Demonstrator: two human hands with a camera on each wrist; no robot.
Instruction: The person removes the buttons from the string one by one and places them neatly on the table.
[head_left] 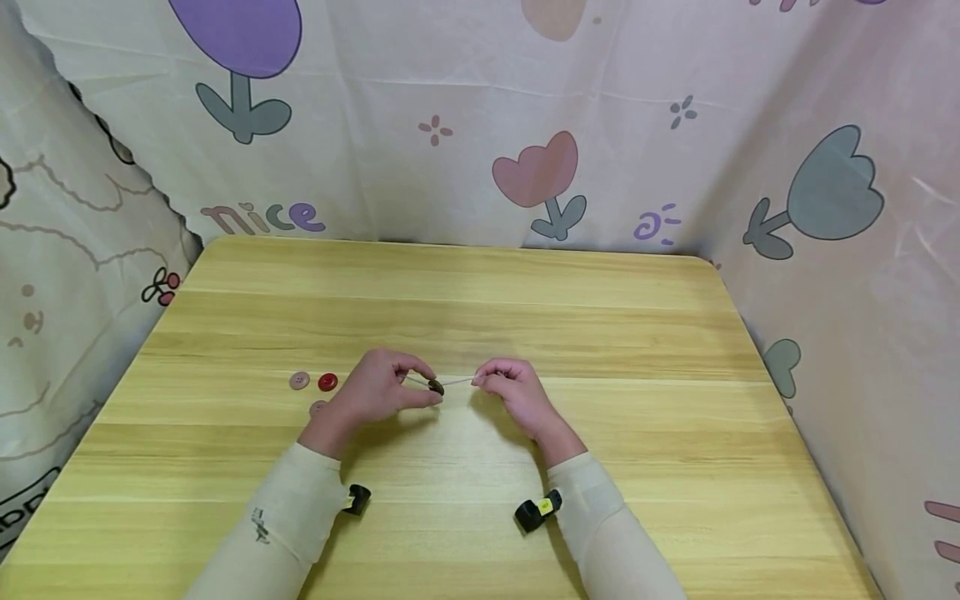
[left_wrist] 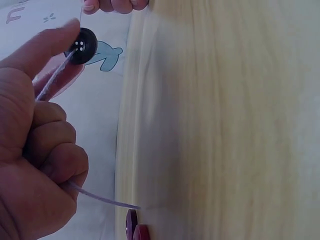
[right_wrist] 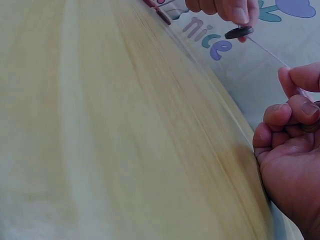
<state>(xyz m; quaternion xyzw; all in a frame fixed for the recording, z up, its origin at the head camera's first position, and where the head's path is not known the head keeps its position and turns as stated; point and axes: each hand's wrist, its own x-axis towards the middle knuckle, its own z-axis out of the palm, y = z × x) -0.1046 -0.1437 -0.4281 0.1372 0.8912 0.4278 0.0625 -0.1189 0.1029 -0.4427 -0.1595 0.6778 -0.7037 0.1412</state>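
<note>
A dark four-hole button (left_wrist: 89, 50) is pinched at its edge between the thumb and forefinger of my left hand (head_left: 375, 390). A thin pale string (head_left: 457, 382) runs through the button; in the left wrist view its trailing part passes behind the curled lower fingers and hangs out below them. My right hand (head_left: 517, 390), a short way to the right, pinches the string between thumb and forefinger, its other fingers curled in. The string stretches nearly straight between the hands. A dark rounded edge (right_wrist: 311, 126) shows by the right palm, partly cut off by the frame.
Left of my left hand, a pale pink button (head_left: 299, 381) and a red button (head_left: 327, 382) lie on the wooden table (head_left: 465, 308). Another pinkish button (head_left: 318, 407) is partly covered by my left wrist. Printed cloth (head_left: 390, 175) hangs behind the table and at both sides.
</note>
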